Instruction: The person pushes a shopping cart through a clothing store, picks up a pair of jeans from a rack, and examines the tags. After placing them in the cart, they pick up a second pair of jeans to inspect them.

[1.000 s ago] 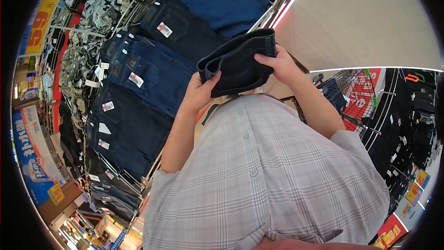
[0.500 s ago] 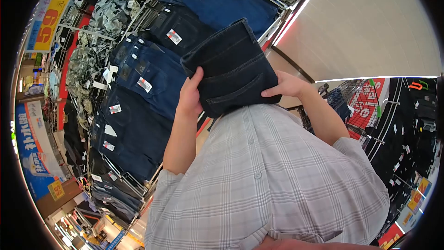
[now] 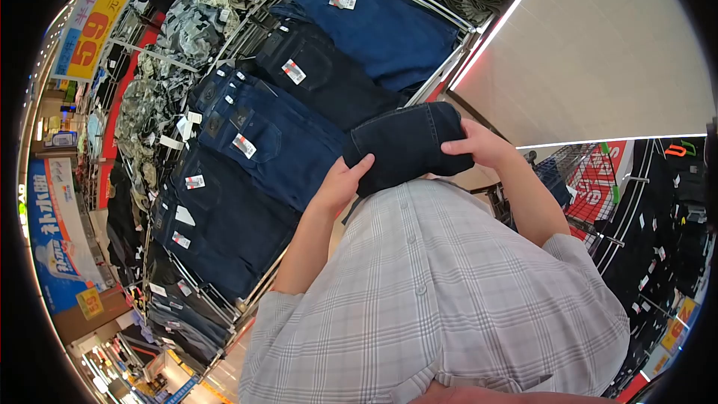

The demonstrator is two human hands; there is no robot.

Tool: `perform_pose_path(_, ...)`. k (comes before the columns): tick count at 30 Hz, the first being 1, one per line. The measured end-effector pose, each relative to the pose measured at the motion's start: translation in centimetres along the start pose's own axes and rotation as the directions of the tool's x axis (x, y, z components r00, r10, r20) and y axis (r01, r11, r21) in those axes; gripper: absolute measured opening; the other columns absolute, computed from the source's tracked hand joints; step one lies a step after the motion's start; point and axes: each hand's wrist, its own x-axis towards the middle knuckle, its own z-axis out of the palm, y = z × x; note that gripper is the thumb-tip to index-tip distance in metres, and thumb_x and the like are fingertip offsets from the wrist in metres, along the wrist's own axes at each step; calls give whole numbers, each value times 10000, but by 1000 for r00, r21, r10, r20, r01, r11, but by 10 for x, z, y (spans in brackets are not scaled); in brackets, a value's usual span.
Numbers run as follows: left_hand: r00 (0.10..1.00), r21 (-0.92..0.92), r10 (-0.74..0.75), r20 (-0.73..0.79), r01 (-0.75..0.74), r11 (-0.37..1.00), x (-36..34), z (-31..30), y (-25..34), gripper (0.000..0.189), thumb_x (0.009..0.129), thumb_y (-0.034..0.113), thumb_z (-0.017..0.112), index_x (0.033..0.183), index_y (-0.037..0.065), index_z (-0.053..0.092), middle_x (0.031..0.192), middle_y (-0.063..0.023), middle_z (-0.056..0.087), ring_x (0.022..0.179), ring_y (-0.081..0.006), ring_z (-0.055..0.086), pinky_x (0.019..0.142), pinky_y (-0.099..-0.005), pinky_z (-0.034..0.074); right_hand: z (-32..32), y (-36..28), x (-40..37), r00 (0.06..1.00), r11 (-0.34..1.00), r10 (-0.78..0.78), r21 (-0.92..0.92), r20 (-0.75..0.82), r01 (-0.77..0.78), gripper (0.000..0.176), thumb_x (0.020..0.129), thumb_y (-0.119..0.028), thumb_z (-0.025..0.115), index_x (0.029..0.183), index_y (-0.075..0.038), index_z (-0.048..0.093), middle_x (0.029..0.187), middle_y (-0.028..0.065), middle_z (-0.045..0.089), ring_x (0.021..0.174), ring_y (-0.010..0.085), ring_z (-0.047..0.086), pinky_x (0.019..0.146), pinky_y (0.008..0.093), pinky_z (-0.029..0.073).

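Currently, the dark jeans (image 3: 400,146) are folded into a thick bundle, with the left hand (image 3: 338,184) gripping one end, near the displayed jeans (image 3: 292,151), and the right hand (image 3: 485,146) the other, though whether any folding remains is hard to tell.

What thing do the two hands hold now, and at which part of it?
Dark folded jeans-like garment, held at its opposite sides: left hand at one, right hand at the other, thumbs on top.
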Motion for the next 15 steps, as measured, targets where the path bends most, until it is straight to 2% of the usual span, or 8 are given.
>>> perform_pose_path(1,1000,-28,5,-24,-6,1000,-3,3,6,445,992,190,638,1371,-18,533,1334,-105,613,1212,-209,587,1052,-336,453,4,-6,-2,1000,1000,0,-4,2,0,561,850,-124,774,1329,49,539,1247,127,650,1149,216,620,1026,342,476)
perform_pose_path(3,999,-58,12,-50,-15,998,-5,6,11,455,995,204,634,1380,-13,523,1334,-111,612,1203,-206,592,1049,-333,458,12,-21,-6,992,951,80,-292,-102,-107,710,808,-122,807,1409,41,465,1326,130,609,1203,230,579,1079,358,435)
perform_pose_path(7,992,-97,23,-124,-35,995,-1,10,14,447,991,220,644,1348,-27,535,1326,-129,616,1158,-208,619,1021,-331,482,14,-23,-4,990,966,84,-234,-109,-108,731,800,-112,807,1423,42,455,1320,127,614,1213,219,576,1076,353,436)
perform_pose_path(9,983,-114,32,-180,-54,992,0,8,15,446,987,221,649,1339,-30,538,1322,-133,617,1145,-212,627,1013,-332,489,13,-22,-5,996,1000,7,-8,-93,-7,667,810,-78,783,1390,62,484,1307,139,620,1194,223,592,1063,349,446)
perform_pose_path(11,996,-392,-74,-45,50,919,1,-4,15,446,981,193,649,1332,-57,533,1288,-151,632,1147,-227,634,1010,-355,500,2,-20,-7,999,997,-24,74,-22,26,686,804,-76,782,1401,60,472,1325,142,606,1211,228,585,1069,355,442)
perform_pose_path(12,996,-393,-71,-47,47,918,-2,-8,13,446,981,193,649,1332,-57,533,1288,-151,632,1147,-227,634,1010,-355,500,-4,-19,-8,997,985,-61,163,46,53,704,799,-74,781,1412,58,460,1343,144,593,1227,234,578,1076,360,438)
perform_pose_path(14,969,-370,148,199,-66,927,-10,-12,10,443,990,195,632,1344,-48,525,1296,-143,627,1184,-224,614,1033,-368,485,-13,-16,-10,994,971,-68,235,86,46,753,779,-94,802,1426,53,446,1369,143,576,1243,237,572,1083,368,437)
perform_pose_path(15,969,-371,152,197,-70,926,-13,-12,11,443,990,195,632,1344,-48,525,1296,-143,627,1184,-224,614,1033,-368,485,-16,-14,-11,990,951,-75,308,122,35,802,759,-113,823,1440,49,432,1395,142,559,1259,240,566,1090,376,436)
